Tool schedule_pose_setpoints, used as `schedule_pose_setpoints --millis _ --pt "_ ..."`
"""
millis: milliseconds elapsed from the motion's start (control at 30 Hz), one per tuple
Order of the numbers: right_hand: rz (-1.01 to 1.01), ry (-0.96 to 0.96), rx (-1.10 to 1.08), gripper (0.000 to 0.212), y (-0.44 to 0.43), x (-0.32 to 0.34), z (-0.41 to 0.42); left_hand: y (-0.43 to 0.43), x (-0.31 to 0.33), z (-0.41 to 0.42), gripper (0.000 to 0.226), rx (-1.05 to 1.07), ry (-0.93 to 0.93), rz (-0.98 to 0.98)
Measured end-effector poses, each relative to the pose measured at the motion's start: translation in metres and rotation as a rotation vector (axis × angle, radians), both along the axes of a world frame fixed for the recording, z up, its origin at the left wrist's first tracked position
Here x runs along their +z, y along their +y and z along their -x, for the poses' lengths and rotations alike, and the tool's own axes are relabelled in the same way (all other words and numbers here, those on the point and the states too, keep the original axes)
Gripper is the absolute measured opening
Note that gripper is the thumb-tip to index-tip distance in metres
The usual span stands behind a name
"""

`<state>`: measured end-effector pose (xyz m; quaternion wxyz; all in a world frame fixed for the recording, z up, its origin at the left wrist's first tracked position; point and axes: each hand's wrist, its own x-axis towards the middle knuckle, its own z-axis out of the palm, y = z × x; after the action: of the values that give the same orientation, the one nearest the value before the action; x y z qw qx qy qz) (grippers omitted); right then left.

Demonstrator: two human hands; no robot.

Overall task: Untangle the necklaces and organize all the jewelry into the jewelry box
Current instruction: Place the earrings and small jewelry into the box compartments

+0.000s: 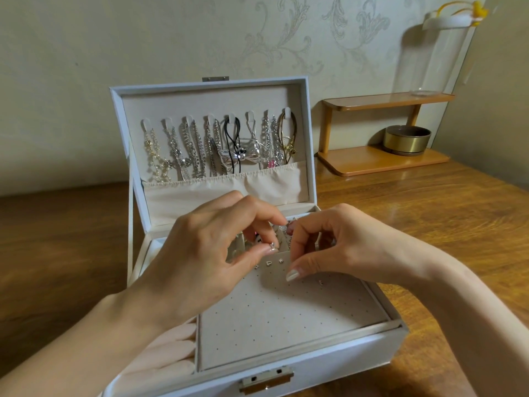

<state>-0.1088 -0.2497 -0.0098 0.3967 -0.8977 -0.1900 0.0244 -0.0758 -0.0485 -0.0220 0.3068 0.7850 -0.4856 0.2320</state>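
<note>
1. A wooden table [57, 253] carries a white jewelry box [343, 356], open, with its clasp side nearest the person.
2. At the box's left edge sits a row of pale ring rolls [177, 348], partly covered by the left forearm.
3. The lid [206, 98] stands upright at the back. Necklaces [200, 147] hang side by side from its hooks, their lower ends tucked into a gathered cream pocket [214, 190].
4. The left hand [200, 253] is over the middle of the box, thumb and forefinger pinching a small silver stud [272, 247].
5. Just below that stud, a few more studs [269, 263] sit in a small grey card [276, 270]. It may be a lifted corner of the panel rather than a separate piece, as the fingers hide its edges.
6. A perforated beige panel [286, 325] fills the tray's right portion.
7. The right hand [343, 245] grips the card's right edge, thumb in front and fingers curled behind.
8. Far right, a two-tier wooden shelf [383, 161] holds a brass-coloured bowl [406, 140] below and a clear glass vase [429, 58] on top.
</note>
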Motion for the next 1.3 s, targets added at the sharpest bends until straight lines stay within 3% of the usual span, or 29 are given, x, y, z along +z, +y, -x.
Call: schedule_pose_setpoints --millis 233,567,967,1167,1300 --pt "-0.026 -0.025 -0.025 0.013 0.000 0.001 -0.001 0.000 0.000 -0.004 0.012 0.034 0.013 -0.042" --pt "-0.051 -0.012 -0.033 0.013 0.001 0.001 0.000 0.002 -0.005 -0.010 0.018 0.079 0.079 -0.146" --pt "-0.022 -0.032 -0.046 0.016 0.001 0.000 0.000 0.015 -0.008 -0.010 0.018 0.031 0.271 -0.145" --pt "-0.011 -0.033 -0.044 0.014 0.002 0.000 0.000 0.015 -0.009 -0.010 0.018 0.066 0.189 -0.183" --pt "-0.060 -0.012 -0.050 0.013 0.001 0.000 0.000 0.013 -0.007 -0.009 0.018 0.052 0.244 -0.153"
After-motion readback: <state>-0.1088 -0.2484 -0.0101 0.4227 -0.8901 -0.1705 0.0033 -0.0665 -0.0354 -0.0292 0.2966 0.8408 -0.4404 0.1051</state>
